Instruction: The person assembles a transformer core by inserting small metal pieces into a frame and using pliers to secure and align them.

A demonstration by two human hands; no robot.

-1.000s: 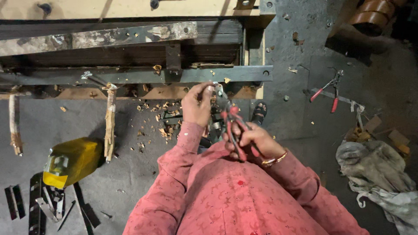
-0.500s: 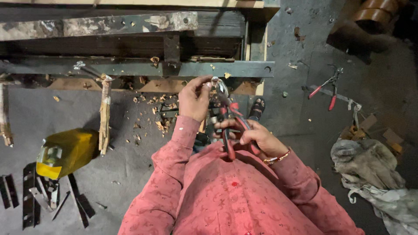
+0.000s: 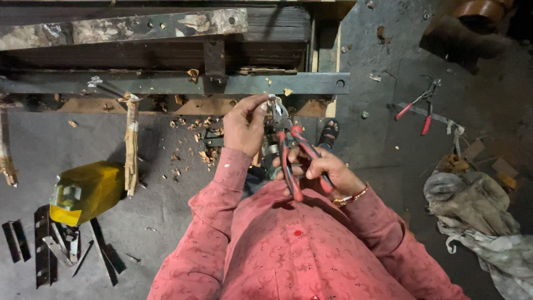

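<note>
Above the lap, both grips stay pinched, right hand (image 3: 322, 169) on pliers (image 3: 288, 144), left hand (image 3: 244, 125) on their tip.

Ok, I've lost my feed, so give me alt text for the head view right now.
Seen from above, a person in a red patterned shirt grips red-handled pliers in the right hand, while the left hand pinches a small metal part at the plier tips. Around them on the dark floor lie a yellow canister, wood chips, and another pair of red-handled pliers.
</note>
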